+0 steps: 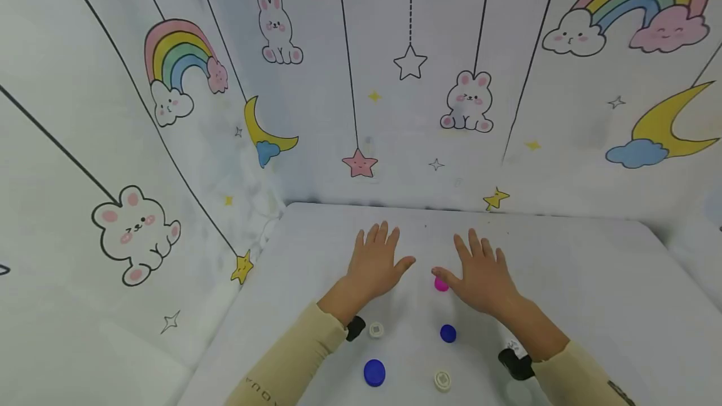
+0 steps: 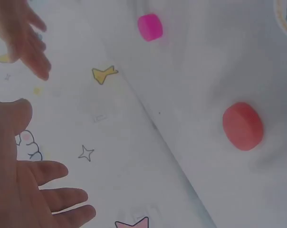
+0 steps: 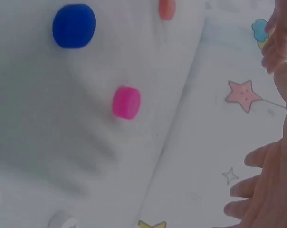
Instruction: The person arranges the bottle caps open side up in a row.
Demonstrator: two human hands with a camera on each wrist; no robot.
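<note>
- Nearest, a large, smooth blue disc (image 1: 375, 373) lies near-left of the small, round blue disc (image 1: 448, 333); a round cream disc (image 1: 442, 381) lies on the small blue disc's near side.
- A small, round white disc (image 1: 376, 330) sits well left of the small blue disc.
- Beyond the small blue disc lies a squat, round magenta piece (image 1: 442, 284), partly covered by the right thumb.
- Left hand (image 1: 375, 268), far-left of it: raised, fingers straight and spread, holding nothing.
- Right hand (image 1: 485, 277), far-right: likewise spread and holding nothing, a gap between the thumbs.
- A thick, round red piece (image 2: 243, 126) lies far-left, probably hidden under the left hand in the head view.
- Beyond, the white table (image 1: 592, 281) offers room up to its far edge, along a picture-covered white wall (image 1: 316, 118).
</note>
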